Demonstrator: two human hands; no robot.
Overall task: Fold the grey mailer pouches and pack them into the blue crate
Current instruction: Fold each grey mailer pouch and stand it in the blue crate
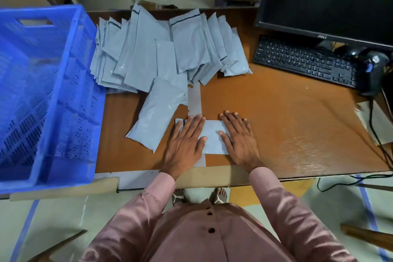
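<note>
Folding step, head view. Both hands lie flat on a grey pouch (212,138) at the near edge of the table (287,123). The left hand (185,140) covers the pouch's left part and the right hand (240,140) its right part. The fingers (228,118) of both are straight, lightly spread and pressing down; neither hand grips anything.

To do the step well, as judged from this pose: keep the palms low and sweep outward from the middle so trapped air leaves the pouch, line up the edges before creasing, and hold one hand down while the other turns the flap, so the slick film does not slide on the table.

The pouch appears as a pale blue-grey rectangle, smooth, thin and already flattened, lying across a grey tape strip (194,100) on the table. Just left of it lies a second pouch (157,112), puffed and slightly glossy, set at an angle. Beyond that, a fanned pile (170,49) of similar pouches, some with a dark seal line near the top, awaits folding. The crate (42,91) stands left of the pile, overhanging the table's left end; its visible inside shows no pouches.
</note>
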